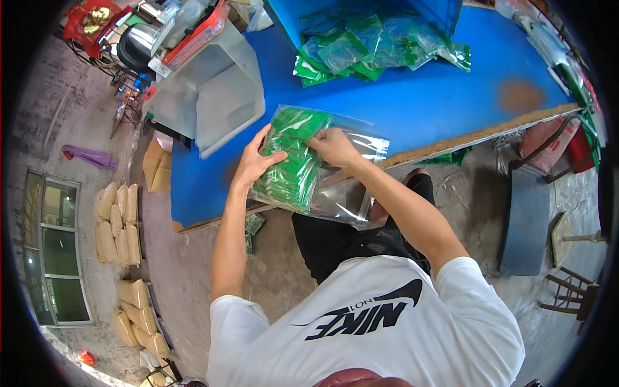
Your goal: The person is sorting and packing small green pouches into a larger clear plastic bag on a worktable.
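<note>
Left hand [255, 162], grip wide, clasps the clear bag [336, 188] at its left, right hand [334, 147] curled mid-bag, hold unclear; likely slippery, best cradled underneath.

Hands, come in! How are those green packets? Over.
Left hand gripping green packets, right hand touching them. Packets seemingly inside clear bag. Nothing seen blocking.

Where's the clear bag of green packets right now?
In the head view, the clear bag is near the centre, over the near edge of the blue table, the left hand on its left side, the right hand at the green packets.
</note>
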### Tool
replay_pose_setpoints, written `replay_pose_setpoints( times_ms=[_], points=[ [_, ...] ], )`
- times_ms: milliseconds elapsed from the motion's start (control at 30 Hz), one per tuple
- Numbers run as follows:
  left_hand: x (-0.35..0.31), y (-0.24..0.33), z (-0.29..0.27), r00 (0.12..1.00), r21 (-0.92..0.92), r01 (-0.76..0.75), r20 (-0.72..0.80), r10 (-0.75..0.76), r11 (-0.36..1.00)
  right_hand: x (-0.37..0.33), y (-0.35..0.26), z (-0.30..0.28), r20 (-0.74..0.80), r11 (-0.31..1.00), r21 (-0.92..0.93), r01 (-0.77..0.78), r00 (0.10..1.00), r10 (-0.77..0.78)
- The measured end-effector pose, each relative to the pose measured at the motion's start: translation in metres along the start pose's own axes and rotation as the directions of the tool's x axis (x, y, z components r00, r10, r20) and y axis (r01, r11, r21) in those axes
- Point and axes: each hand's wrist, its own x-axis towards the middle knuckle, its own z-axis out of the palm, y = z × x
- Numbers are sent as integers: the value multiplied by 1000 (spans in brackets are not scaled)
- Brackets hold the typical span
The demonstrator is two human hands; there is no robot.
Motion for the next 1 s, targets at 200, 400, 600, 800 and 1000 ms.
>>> replay_pose_setpoints(
  times_ms=[200, 400, 600, 800, 1000],
  points=[
    [-1, -13, 1, 994, 89, -100, -42, 104, 991, -3, 12, 5, -356, 942, 296, 159, 933, -46],
    [3, -6, 4, 989, 160, -143, -15, 148, 977, 23, 37, 8, -411, 973, 125, 195, 903, -128],
    [-9, 3, 13, 992, 35, -125, 20, 124, 992, -27, 22, 10, -42, 951, 289, 111, 994, -103],
    [7, -15, 8, 967, 313, -249, 37, 250, 916, -23, 17, -2, -225, 930, 334, 153, 971, -79],
    [12, 17, 3, 955, 543, -290, 211, 206, 788, -47, 26, 28, 126, 949, 3, 317, 941, -314]
  ],
)
